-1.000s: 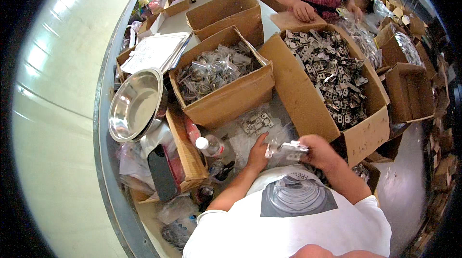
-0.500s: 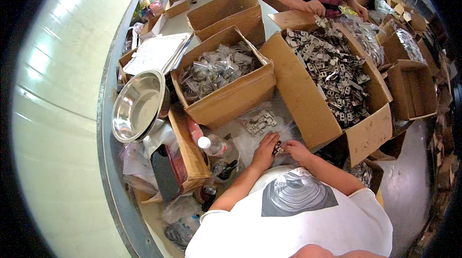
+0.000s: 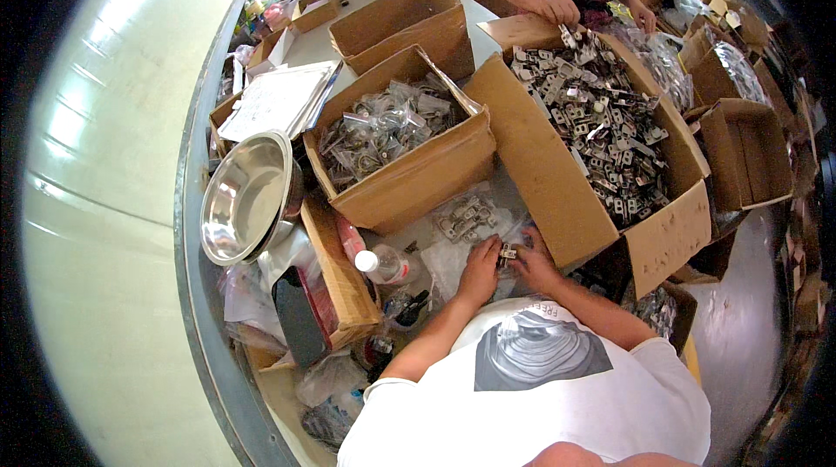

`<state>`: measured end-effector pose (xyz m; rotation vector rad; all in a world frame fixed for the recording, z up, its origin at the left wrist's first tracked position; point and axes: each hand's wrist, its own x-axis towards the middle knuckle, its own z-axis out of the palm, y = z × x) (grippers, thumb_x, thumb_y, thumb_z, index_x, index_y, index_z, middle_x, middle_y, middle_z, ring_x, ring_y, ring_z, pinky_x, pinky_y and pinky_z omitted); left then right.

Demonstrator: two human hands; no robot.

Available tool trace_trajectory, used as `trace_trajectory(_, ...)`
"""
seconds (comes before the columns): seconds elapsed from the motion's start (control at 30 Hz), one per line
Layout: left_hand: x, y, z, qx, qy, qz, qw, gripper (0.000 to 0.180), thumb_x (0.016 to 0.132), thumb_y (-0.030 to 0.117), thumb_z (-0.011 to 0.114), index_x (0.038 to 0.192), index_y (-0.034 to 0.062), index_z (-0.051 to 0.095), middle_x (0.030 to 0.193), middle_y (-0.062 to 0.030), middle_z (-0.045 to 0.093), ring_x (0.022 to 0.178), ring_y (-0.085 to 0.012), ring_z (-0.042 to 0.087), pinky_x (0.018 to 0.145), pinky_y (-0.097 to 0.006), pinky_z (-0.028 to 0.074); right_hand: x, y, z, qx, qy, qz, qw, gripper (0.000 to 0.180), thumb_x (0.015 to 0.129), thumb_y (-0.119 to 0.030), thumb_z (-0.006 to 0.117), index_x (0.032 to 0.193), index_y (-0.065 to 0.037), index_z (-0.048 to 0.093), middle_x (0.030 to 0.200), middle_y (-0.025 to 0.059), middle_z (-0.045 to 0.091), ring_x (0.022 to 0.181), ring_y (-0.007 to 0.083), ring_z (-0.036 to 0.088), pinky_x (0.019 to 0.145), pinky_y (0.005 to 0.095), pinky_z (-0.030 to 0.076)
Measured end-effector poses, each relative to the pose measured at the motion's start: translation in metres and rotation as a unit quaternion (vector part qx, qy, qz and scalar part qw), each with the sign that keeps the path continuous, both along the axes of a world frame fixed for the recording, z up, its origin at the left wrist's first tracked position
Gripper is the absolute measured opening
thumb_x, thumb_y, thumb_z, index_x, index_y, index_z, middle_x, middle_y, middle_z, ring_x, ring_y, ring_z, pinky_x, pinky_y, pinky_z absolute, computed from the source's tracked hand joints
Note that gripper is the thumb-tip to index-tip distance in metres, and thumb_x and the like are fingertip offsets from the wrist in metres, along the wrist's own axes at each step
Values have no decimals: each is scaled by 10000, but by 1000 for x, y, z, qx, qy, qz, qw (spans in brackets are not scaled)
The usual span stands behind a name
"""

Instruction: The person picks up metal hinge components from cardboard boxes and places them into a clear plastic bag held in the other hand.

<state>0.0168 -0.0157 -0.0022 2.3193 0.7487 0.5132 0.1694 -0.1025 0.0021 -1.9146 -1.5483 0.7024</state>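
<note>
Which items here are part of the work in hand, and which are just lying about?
In use:
- left hand and right hand, together on a small metal part
- clear bags of parts beside them
- big box of loose metal parts

Lying about:
- steel bowl
- plastic bottle
- paper stack
- empty box

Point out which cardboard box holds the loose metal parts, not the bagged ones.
The big box right of the hands: bare metal parts fill it. The middle box holds clear bags.

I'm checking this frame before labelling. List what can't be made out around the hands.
- Head view: small metal part between left hand and right hand, too small to identify; grip unclear.
- Clear bag beneath: contents blurred.
- Large box: hides table behind.
</note>
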Motion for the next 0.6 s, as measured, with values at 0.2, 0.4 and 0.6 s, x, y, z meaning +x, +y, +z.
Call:
trace_trajectory(0.2, 1, 1, -15, 59, 23, -77, 995, 499, 764, -63, 439, 1260, -13, 470, 1365, -161, 421, 1278, -342, 379, 1057, -383, 341, 9, 15, -45, 45, -8, -31, 998, 336, 758, -88, 664, 1079, -27, 586, 1299, 250, 393, 1195, 403, 403, 1019, 441, 323)
trace_trajectory(0.4, -2, -7, 2, 4, 23, -112, 993, 537, 731, -81, 460, 1257, 22, 492, 1354, -141, 451, 1278, -340, 388, 1082, -386, 319, 17, 21, -65, 78, -162, -61, 982, 389, 727, -139, 709, 1075, -37, 569, 1161, 270, 497, 1143, 408, 445, 962, 435, 361)
trace_trajectory(0.6, -9, -4, -12, 34, -3, -104, 994, 502, 691, -107, 474, 1179, 6, 506, 1317, -169, 454, 1235, -358, 415, 1034, -395, 360, 18, 30, -38, 80, -46, -57, 994, 421, 649, -120, 760, 1032, -79, 588, 1158, 189, 474, 1142, 366, 435, 961, 451, 353)
